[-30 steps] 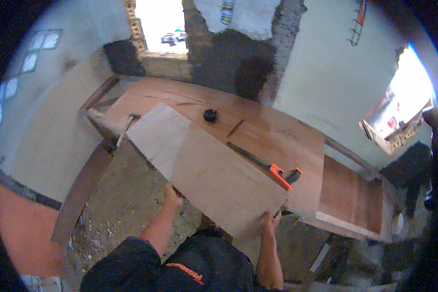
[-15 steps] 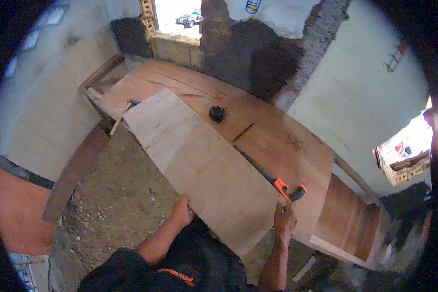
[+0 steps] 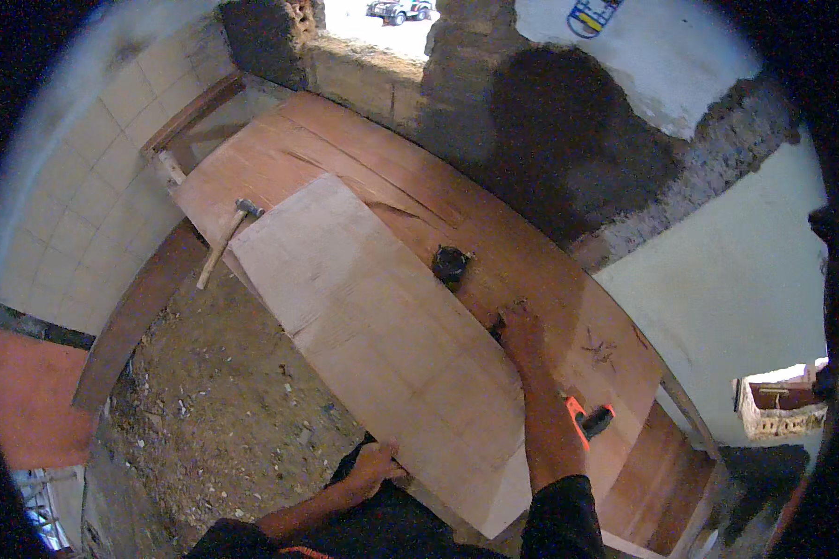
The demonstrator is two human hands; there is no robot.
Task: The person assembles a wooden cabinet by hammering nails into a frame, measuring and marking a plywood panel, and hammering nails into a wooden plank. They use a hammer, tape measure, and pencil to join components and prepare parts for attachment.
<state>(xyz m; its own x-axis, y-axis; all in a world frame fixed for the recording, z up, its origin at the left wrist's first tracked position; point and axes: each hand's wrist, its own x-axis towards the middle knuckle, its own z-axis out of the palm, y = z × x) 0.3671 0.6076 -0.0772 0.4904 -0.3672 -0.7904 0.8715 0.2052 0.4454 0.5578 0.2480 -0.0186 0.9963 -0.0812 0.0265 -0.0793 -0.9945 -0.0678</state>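
Note:
A pale plywood piece point(image 3: 382, 345) lies slantwise over a larger reddish-brown sheet point(image 3: 345, 149). My left hand point(image 3: 376, 466) is closed on its near edge, thumb on top. Across the board reaches my right arm; my right hand point(image 3: 515, 334) is pinched beside the far edge, around a thin dark stick point(image 3: 497, 329) that it mostly covers. Just beyond sits a black round object point(image 3: 450, 264), perhaps a tape measure or roll. A handsaw with an orange and black handle point(image 3: 590, 424) lies right of my forearm, its blade hidden.
A hammer point(image 3: 222, 244) rests at the sheet's left end, its wooden handle jutting over the edge. Small thin dark bits, perhaps nails, point(image 3: 599, 348) are scattered at the right. Dirt floor with rubble point(image 3: 205, 429) lies below; a rough patched wall point(image 3: 550, 140) stands behind.
My right hand has left the board's right end and moved forward and left to the dark stick. My left hand still grips the near edge. The whole view has shifted and turned.

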